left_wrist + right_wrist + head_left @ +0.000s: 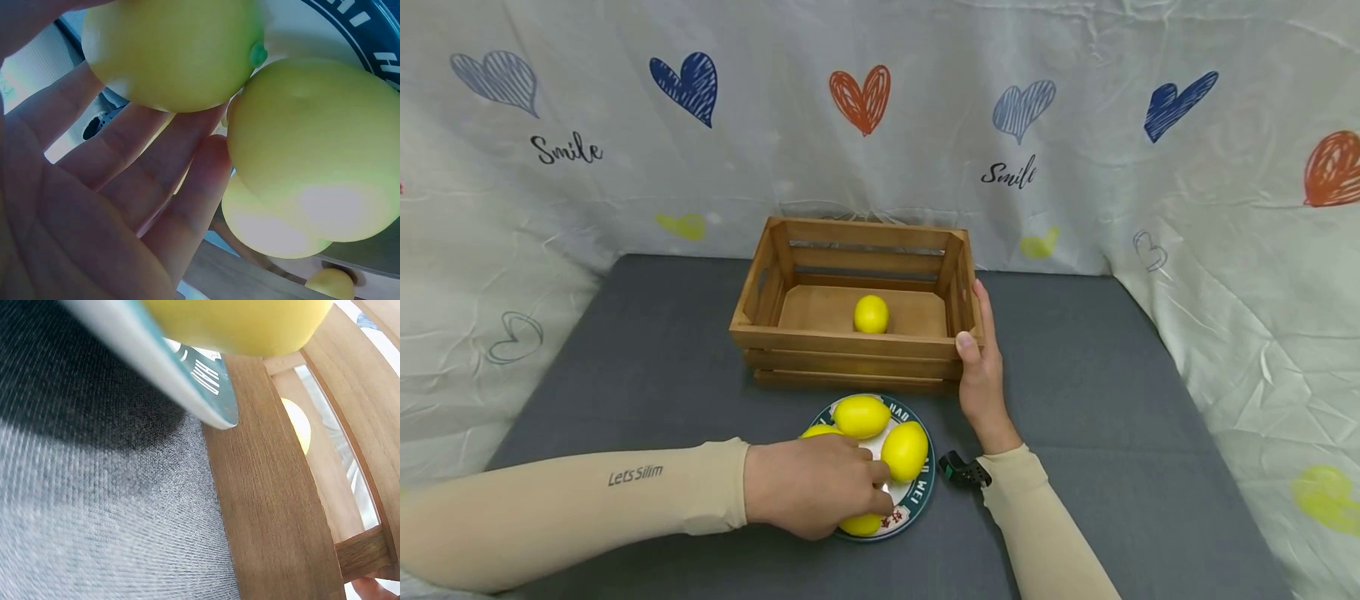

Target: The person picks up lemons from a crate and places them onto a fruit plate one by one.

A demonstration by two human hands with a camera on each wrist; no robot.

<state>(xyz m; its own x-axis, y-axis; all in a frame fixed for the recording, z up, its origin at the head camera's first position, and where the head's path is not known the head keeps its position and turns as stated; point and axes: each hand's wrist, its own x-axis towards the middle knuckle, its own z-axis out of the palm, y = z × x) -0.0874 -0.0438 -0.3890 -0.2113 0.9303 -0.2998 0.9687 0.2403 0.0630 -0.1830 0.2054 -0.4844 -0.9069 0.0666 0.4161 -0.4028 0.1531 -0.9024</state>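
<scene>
Over a round plate with a dark green rim, my left hand reaches down among several yellow lemons. Its thumb and fingers curl round one lemon with a green tip; in the head view that lemon shows partly below the fingers. Two other lemons, one at the back and one at the right, lie on the plate. My right hand grips the right end of a slatted wooden crate, thumb at its front corner. One lemon sits inside the crate.
A dark grey cloth covers the table. The crate stands just behind the plate, near the table's back edge. A white curtain printed with hearts hangs behind and at both sides. A black wrist strap is on the right wrist.
</scene>
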